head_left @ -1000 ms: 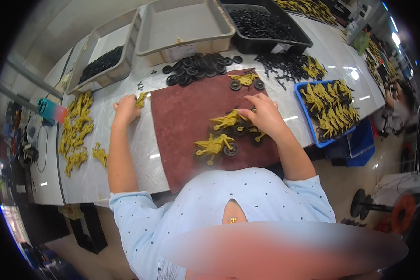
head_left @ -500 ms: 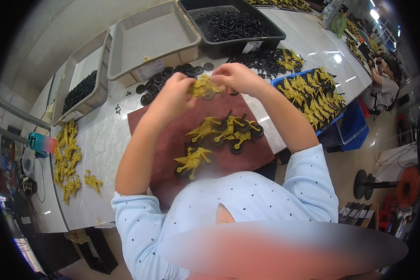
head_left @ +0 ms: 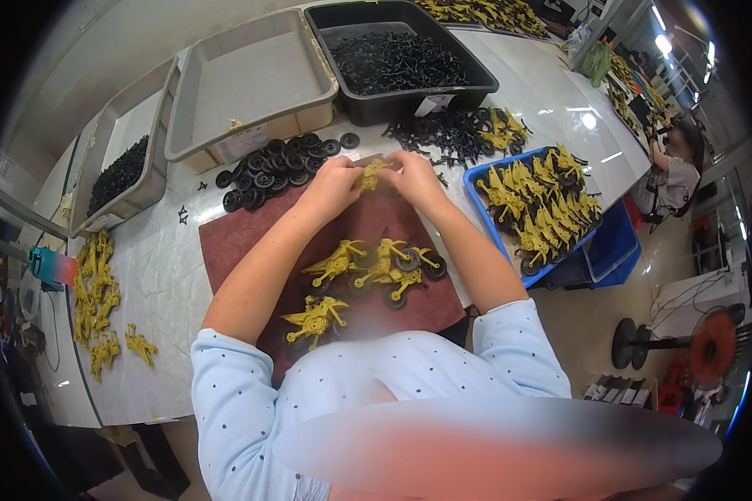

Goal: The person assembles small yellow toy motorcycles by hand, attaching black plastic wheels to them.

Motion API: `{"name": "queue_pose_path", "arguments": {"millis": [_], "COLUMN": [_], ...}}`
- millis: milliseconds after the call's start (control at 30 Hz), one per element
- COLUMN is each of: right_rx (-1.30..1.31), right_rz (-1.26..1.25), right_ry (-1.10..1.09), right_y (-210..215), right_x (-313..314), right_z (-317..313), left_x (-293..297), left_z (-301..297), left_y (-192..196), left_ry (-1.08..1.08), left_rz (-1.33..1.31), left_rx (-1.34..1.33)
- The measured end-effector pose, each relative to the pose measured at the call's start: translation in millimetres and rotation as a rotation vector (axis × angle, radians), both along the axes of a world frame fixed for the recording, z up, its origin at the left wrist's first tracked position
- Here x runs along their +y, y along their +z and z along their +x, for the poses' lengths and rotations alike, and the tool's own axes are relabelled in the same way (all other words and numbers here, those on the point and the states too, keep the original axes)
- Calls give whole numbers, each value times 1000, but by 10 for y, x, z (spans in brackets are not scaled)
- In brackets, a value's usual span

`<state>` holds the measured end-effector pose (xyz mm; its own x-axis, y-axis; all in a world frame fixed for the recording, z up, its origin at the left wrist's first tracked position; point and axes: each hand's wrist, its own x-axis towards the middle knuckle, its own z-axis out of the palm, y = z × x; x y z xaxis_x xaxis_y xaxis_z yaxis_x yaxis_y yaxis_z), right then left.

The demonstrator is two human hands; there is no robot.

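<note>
Over the far edge of a dark red mat, my two hands meet around a small yellow plastic toy motorcycle body. My left hand pinches it from the left with bent fingers. From the right, my right hand closes on the same piece with thumb and fingertips. Finer parts between the fingers are too small to make out. On the mat nearer my body lie several toy motorcycles with yellow bodies and black wheels, one of them at the front left. Beyond my left hand is a heap of black toy wheels.
At right, a blue tray holds rows of yellow motorcycles. Small black parts lie behind my right hand. A black bin and two grey bins stand at the back. Yellow bodies are piled at far left. Another person sits at far right.
My hands have come closer together around the yellow body, and the right hand has moved down toward it. The whole view has shifted, so the bins and mat appear further left.
</note>
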<state>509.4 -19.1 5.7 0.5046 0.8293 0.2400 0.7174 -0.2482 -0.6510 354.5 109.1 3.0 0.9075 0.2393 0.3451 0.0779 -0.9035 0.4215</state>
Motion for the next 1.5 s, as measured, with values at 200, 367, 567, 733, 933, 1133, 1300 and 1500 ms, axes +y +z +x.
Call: {"name": "queue_pose_path", "arguments": {"millis": [200,367,567,733,933,1133,1300,1500], "right_rx": [-49,-151,-114,-157,329,242,913,641], "right_rz": [102,168,102,130,47,82,307,489], "right_ry": [-20,-37,-22,-35,98,402,670,669], "right_y": [-148,-302,-292,-345,-170,46,72,322], "right_x": [-15,-3,-32,-7,-136,-202,-234,-461], "right_z": [-19,-63,-108,-87,121,136,-184,-578], "left_x": [-3,-26,-29,-177,-94,-189,-446,-788], "left_z": [30,22,-5,39,95,-91,-509,-832], "left_y": [-17,4,-47,-107,-279,176,528,712], "left_ry": [-18,0,2,31,44,-9,-45,57], "left_rz": [-4,6,-26,188,246,-106,-179,-262], "left_rx": [14,25,57,-11,-127,16,-62,-348]}}
